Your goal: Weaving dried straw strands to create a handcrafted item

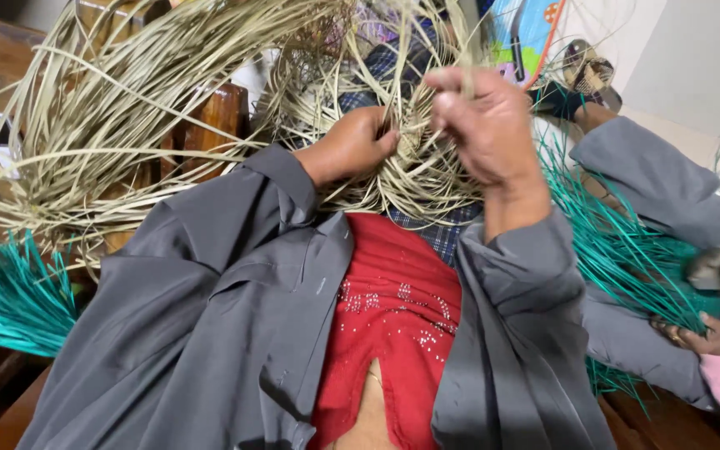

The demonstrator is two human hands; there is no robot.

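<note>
A tangle of pale dried straw strips (168,92) fans out over my lap, woven together at a small knot (414,154) between my hands. My left hand (353,143) is closed on the strips at the knot's left side. My right hand (485,121) is raised just right of it, with its fingers pinched on a few strips at the top. Both arms wear grey sleeves over a red top (393,317).
Teal-dyed strips lie in a bundle at the left (10,300) and in a larger sheaf at the right (627,250). Another person's hand in a pink sleeve (710,337) touches that sheaf. A wooden chair arm (218,117) stands behind the straw.
</note>
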